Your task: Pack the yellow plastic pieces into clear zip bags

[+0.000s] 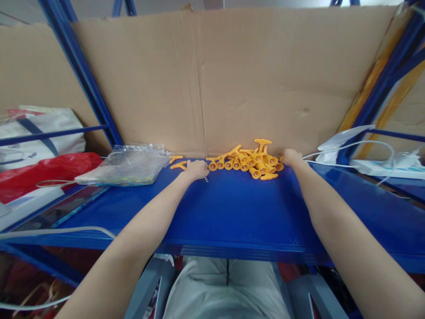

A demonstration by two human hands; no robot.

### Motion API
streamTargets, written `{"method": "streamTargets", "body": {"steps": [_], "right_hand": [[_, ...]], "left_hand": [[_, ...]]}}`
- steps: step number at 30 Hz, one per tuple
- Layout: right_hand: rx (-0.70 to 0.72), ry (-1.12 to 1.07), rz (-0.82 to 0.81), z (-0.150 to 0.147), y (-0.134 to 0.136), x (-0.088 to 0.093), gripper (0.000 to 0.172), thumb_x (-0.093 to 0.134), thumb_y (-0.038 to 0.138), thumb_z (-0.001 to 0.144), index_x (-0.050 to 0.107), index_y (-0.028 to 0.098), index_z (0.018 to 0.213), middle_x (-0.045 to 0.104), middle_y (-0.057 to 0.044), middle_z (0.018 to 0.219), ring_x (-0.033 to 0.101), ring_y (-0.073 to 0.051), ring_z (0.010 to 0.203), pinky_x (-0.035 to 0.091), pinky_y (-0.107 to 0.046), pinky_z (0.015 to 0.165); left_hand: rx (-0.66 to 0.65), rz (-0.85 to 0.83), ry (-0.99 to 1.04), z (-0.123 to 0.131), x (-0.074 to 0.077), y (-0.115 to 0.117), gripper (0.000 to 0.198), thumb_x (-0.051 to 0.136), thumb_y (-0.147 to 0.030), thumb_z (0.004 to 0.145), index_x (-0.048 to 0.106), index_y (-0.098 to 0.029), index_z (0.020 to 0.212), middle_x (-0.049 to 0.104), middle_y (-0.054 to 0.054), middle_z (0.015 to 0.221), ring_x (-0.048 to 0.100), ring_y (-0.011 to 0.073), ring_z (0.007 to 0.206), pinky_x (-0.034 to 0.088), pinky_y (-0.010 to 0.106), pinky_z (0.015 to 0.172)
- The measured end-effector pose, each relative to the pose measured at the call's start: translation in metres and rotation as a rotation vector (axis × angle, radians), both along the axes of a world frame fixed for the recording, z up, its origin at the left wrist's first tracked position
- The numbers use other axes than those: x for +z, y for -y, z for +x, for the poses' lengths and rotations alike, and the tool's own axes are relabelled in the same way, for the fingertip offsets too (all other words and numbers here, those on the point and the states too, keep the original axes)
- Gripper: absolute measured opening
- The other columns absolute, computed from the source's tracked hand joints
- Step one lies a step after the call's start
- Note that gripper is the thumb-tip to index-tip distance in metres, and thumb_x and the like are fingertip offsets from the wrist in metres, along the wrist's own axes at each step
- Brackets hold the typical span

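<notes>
A heap of several small orange plastic parts [252, 160] lies at the back of the blue shelf [232, 208], against the cardboard wall. My left hand [196, 170] rests knuckles-up at the heap's left end with its fingers curled. It touches an orange part [178, 165], and a small metal hook shows under it. A further loose orange part [175, 157] lies just behind. My right hand [292, 157] is at the heap's right edge, fingers tucked in toward the parts. What either hand holds is hidden.
A clear plastic bag [126, 167] of small items lies left of my left hand. Red and white bags [43, 170] sit farther left. White cables and a power strip [381, 167] lie at the right. Blue rack posts [86, 84] and a cardboard sheet [259, 79] close the back.
</notes>
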State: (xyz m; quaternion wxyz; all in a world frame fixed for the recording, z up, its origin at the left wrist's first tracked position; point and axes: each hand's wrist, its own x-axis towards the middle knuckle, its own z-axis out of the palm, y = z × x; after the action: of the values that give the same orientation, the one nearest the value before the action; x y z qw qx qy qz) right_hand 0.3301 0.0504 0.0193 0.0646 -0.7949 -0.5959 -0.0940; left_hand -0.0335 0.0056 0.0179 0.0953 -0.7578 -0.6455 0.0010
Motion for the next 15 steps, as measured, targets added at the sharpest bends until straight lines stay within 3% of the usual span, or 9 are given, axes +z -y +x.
{"method": "streamTargets", "body": {"steps": [9,15], "right_hand": [[-0.021,0.038,-0.078,-0.002,0.008,0.001,0.037,0.045,0.015,0.089,0.061,0.011,0.123,0.063,-0.021,0.123,0.058,-0.029,0.119,0.039,-0.048,0.1],[0.094,0.075,-0.038,0.005,0.011,0.001,0.032,0.059,0.015,0.077,0.07,0.014,0.107,0.07,-0.018,0.106,0.065,-0.028,0.106,0.049,-0.04,0.087]], "left_hand": [[-0.021,-0.044,-0.015,0.002,0.003,0.001,0.034,0.045,-0.025,0.084,0.071,-0.021,0.105,0.071,0.012,0.114,0.062,0.0301,0.113,0.044,0.045,0.097],[-0.033,-0.042,-0.011,0.002,0.001,0.001,0.034,0.044,-0.025,0.085,0.07,-0.021,0.106,0.071,0.011,0.115,0.062,0.0297,0.114,0.044,0.044,0.096]]}}
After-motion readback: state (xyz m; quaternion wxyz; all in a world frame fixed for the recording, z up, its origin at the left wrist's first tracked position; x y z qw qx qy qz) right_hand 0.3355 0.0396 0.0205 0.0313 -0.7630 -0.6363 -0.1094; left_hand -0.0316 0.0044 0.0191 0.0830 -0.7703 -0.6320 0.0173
